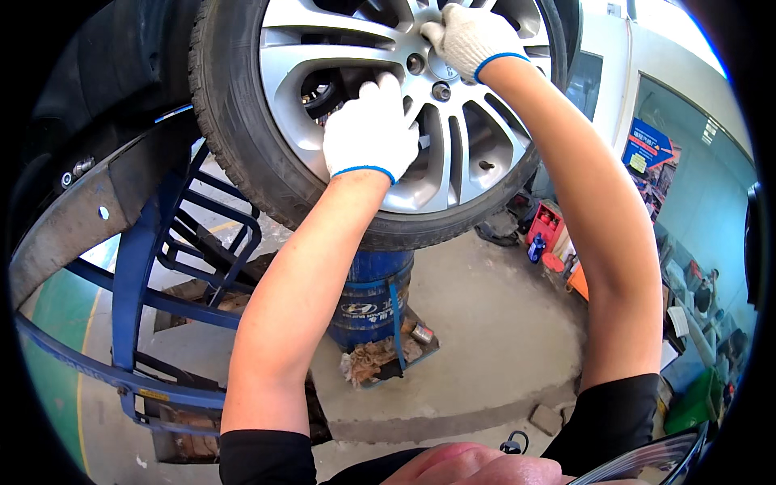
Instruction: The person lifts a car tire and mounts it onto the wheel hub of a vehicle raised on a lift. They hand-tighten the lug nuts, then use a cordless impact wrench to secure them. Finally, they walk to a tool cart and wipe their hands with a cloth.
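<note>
A car wheel with a silver multi-spoke alloy rim (311,56) and black tyre (234,97) fills the upper middle. White knit gloves with blue cuffs cover both my hands. My left hand (370,129) lies against a spoke left of the hub, its fingers pointing up and its thumb apart. Over the upper part of the hub, my right hand (475,40) has its fingers curled and pinched; whatever they hold is hidden. Between the hands sit the centre cap (443,68) and two recessed wheel-bolt holes, one with a dark bolt (440,91) showing. A valve stem (486,165) pokes out lower right.
Below the tyre stands a blue drum (368,311), with crumpled rags (373,360) and a can (422,332) at its foot. Blue metal lift framework (133,283) is at left. A red toolbox (546,222) and a green bin (697,402) are at right.
</note>
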The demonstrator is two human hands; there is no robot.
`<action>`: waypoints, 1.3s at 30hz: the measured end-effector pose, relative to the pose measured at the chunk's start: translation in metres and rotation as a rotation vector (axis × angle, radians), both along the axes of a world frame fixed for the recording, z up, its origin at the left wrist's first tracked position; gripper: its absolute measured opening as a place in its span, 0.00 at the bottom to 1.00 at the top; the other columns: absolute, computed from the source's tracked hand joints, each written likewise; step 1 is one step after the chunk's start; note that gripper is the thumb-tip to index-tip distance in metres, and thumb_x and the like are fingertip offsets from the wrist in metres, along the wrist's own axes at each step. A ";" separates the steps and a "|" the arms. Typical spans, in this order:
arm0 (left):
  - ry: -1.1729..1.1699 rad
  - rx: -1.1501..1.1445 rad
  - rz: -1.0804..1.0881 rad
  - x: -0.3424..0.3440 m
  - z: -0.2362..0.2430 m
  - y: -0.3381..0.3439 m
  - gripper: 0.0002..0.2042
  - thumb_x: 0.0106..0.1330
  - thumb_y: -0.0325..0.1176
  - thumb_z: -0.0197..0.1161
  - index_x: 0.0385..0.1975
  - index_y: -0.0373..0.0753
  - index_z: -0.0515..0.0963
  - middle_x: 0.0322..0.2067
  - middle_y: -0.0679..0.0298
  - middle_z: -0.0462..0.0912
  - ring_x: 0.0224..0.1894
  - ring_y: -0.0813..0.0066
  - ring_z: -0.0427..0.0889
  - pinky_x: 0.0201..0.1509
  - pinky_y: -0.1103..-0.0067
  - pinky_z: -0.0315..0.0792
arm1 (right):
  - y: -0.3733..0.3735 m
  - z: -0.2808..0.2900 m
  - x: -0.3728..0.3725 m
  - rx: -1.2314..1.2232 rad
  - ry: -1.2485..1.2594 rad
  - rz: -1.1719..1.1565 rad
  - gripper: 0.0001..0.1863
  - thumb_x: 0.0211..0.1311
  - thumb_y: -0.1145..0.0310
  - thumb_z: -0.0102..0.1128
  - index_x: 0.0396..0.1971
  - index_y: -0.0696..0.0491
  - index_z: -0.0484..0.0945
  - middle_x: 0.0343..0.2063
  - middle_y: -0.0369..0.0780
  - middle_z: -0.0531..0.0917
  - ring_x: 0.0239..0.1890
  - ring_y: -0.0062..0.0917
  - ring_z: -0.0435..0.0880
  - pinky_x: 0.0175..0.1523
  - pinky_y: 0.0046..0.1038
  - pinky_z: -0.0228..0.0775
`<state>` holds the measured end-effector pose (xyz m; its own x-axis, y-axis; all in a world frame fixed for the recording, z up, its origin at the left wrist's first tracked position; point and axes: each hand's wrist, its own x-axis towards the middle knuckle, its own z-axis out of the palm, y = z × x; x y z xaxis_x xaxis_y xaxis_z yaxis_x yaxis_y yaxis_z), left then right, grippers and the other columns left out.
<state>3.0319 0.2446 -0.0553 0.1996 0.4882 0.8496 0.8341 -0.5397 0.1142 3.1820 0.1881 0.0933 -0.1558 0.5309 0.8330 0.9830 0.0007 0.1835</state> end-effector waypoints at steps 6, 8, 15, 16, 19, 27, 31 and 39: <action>0.011 -0.013 0.021 0.005 0.003 -0.005 0.32 0.62 0.47 0.71 0.65 0.45 0.71 0.49 0.51 0.83 0.49 0.50 0.89 0.53 0.60 0.82 | 0.043 -0.010 0.031 0.108 -0.249 -0.145 0.22 0.79 0.51 0.52 0.49 0.54 0.86 0.34 0.51 0.89 0.37 0.44 0.91 0.48 0.43 0.85; 0.004 -0.013 -0.002 0.005 0.003 -0.004 0.32 0.63 0.48 0.71 0.65 0.45 0.71 0.48 0.51 0.83 0.49 0.50 0.89 0.52 0.60 0.82 | 0.046 -0.007 0.033 0.097 -0.265 -0.132 0.21 0.79 0.52 0.52 0.50 0.53 0.86 0.34 0.51 0.89 0.37 0.44 0.91 0.49 0.43 0.85; -0.004 0.020 0.030 0.005 0.001 -0.005 0.33 0.63 0.50 0.70 0.65 0.42 0.71 0.47 0.51 0.83 0.47 0.50 0.89 0.50 0.61 0.83 | 0.044 -0.014 0.017 0.140 -0.393 -0.244 0.17 0.81 0.60 0.50 0.49 0.48 0.89 0.34 0.46 0.91 0.38 0.39 0.93 0.46 0.40 0.87; -0.010 0.035 0.036 0.005 0.000 -0.004 0.34 0.63 0.50 0.70 0.66 0.42 0.71 0.47 0.51 0.83 0.46 0.51 0.89 0.50 0.61 0.83 | 0.041 -0.014 0.011 0.136 -0.381 -0.236 0.17 0.80 0.59 0.51 0.48 0.48 0.89 0.34 0.46 0.91 0.38 0.39 0.93 0.46 0.40 0.87; 0.002 0.030 0.044 0.008 -0.002 -0.004 0.35 0.63 0.51 0.70 0.67 0.41 0.70 0.47 0.51 0.83 0.46 0.51 0.89 0.50 0.61 0.83 | 0.043 -0.013 0.021 0.136 -0.351 -0.201 0.19 0.79 0.55 0.52 0.46 0.50 0.90 0.34 0.48 0.91 0.38 0.40 0.93 0.45 0.41 0.87; 0.004 0.039 0.088 0.006 0.001 -0.008 0.34 0.63 0.51 0.70 0.66 0.44 0.70 0.48 0.52 0.83 0.47 0.52 0.89 0.50 0.60 0.83 | 0.051 -0.003 0.018 0.056 -0.363 -0.228 0.17 0.80 0.57 0.49 0.52 0.40 0.88 0.40 0.45 0.91 0.43 0.40 0.92 0.49 0.42 0.86; 0.001 0.033 0.061 0.016 0.003 -0.009 0.33 0.63 0.51 0.70 0.66 0.44 0.71 0.48 0.52 0.83 0.47 0.51 0.89 0.50 0.60 0.83 | 0.075 0.005 0.044 0.006 -0.351 -0.300 0.18 0.82 0.61 0.46 0.61 0.36 0.83 0.45 0.43 0.90 0.46 0.39 0.92 0.52 0.42 0.87; 0.001 0.036 0.042 0.001 0.001 -0.010 0.32 0.63 0.49 0.70 0.65 0.44 0.71 0.47 0.51 0.83 0.46 0.52 0.89 0.51 0.61 0.83 | 0.038 0.003 0.010 -0.010 -0.115 -0.150 0.24 0.76 0.49 0.55 0.49 0.54 0.89 0.40 0.50 0.91 0.42 0.42 0.92 0.51 0.42 0.85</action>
<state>3.0332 0.2348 -0.0542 0.1807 0.4653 0.8665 0.8561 -0.5081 0.0943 3.1919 0.2257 0.0966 -0.1686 0.5639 0.8085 0.9447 -0.1415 0.2957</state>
